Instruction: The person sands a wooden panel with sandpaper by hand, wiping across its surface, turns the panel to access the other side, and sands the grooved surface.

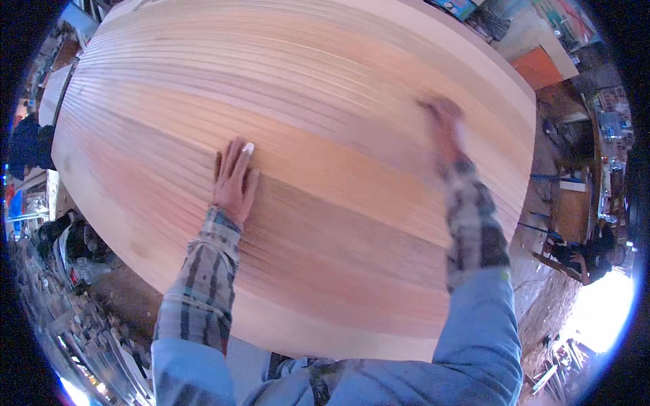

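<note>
A large wooden panel point(325, 196) made of joined strips, with fine parallel grooves over much of it, fills the middle of the head view. My left hand point(234, 181) lies flat on its surface, fingers stretched out, with something white wrapped round one fingertip. Further right, my right hand point(445, 128) is over the panel and smeared by motion. Its fingers are too blurred to read, and I cannot make out whether anything is under or in them.
Scrap wood pieces point(101, 338) lie piled at the lower left. A person point(589, 254) is at the far right, and someone in dark clothing point(30, 145) stands at the left edge. An orange board point(538, 68) is beyond the panel's upper right corner.
</note>
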A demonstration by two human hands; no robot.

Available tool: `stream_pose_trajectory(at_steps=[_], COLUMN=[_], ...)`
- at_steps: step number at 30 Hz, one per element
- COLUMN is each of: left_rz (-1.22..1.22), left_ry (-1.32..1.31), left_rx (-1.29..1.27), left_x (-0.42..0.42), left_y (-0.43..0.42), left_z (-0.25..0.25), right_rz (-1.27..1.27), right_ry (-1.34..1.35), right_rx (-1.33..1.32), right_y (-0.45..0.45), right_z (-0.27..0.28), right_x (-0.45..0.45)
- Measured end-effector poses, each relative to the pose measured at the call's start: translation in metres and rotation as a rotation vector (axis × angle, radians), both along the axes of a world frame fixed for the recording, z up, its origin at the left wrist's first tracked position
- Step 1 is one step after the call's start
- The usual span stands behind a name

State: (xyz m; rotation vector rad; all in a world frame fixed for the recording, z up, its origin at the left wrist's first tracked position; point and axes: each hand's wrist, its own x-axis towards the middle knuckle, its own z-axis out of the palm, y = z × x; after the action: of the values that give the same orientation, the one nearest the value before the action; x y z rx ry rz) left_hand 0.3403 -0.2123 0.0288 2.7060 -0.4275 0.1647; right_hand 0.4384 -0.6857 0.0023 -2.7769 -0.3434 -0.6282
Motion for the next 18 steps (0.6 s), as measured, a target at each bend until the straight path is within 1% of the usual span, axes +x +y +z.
stream_pose_trajectory(at_steps=[1, 2, 3, 4, 5, 6, 8, 9, 10, 11, 12, 13, 14, 15, 16, 17, 18], left_rz=[0.000, -0.008, 0.000, 0.011, 0.012, 0.032, 0.024, 0.028, 0.049, 0.037, 0.022, 0.034, 0.030, 0.028, 0.043, 0.030, 0.017], left_ry=[-0.001, 0.004, -0.006, -0.016, -0.014, -0.011, 0.005, 0.008, 0.010, 0.013, 0.019, 0.026, 0.037, 0.047, 0.048, 0.041, 0.035], left_rx=[0.041, 0.032, 0.050, 0.071, 0.040, 0.044, 0.062, 0.050, 0.060, 0.057, 0.050, 0.056, 0.029, 0.001, 0.006, -0.012, -0.029], left_x=[0.000, 0.000, 0.000, -0.001, -0.001, -0.003, -0.002, -0.003, -0.003, -0.001, -0.001, -0.001, -0.001, -0.002, -0.003, -0.002, -0.001], left_y=[0.000, 0.000, 0.000, -0.002, -0.003, -0.003, 0.000, 0.000, 0.001, -0.004, -0.003, -0.002, -0.002, -0.002, 0.000, 0.000, 0.001], left_z=[-0.002, -0.004, -0.003, -0.002, -0.001, -0.001, -0.002, -0.002, -0.001, 0.001, 0.001, 0.001, 0.003, 0.004, 0.001, -0.002, -0.005], right_rz=[-0.093, -0.123, -0.248, -0.222, -0.217, -0.543, -0.839, -0.570, -0.306, -0.247, -0.192, -0.143, -0.041, -0.057, 0.004, 0.177, 0.224], right_ry=[0.168, 0.058, 0.101, 0.057, 0.062, 0.237, 0.414, 0.360, 0.305, 0.248, 0.195, 0.204, 0.022, 0.230, 0.230, -0.105, 0.020], right_rx=[-0.083, -0.056, -0.193, -0.038, -0.040, -0.003, 0.043, -0.015, -0.070, -0.076, -0.084, -0.003, -0.047, 0.183, 0.200, -0.030, 0.139], right_y=[-0.073, -0.119, -0.195, -0.258, -0.265, -0.266, -0.261, -0.259, -0.237, -0.214, -0.141, -0.093, -0.048, 0.046, 0.099, 0.139, 0.200], right_z=[-0.004, 0.008, 0.003, 0.005, 0.028, 0.063, 0.067, 0.046, 0.041, 0.027, 0.026, 0.015, -0.007, 0.035, 0.028, -0.003, 0.007], right_x=[-0.031, -0.076, -0.109, -0.145, -0.173, -0.191, -0.192, -0.183, -0.170, -0.156, -0.132, -0.099, -0.064, -0.037, -0.002, 0.039, 0.074])
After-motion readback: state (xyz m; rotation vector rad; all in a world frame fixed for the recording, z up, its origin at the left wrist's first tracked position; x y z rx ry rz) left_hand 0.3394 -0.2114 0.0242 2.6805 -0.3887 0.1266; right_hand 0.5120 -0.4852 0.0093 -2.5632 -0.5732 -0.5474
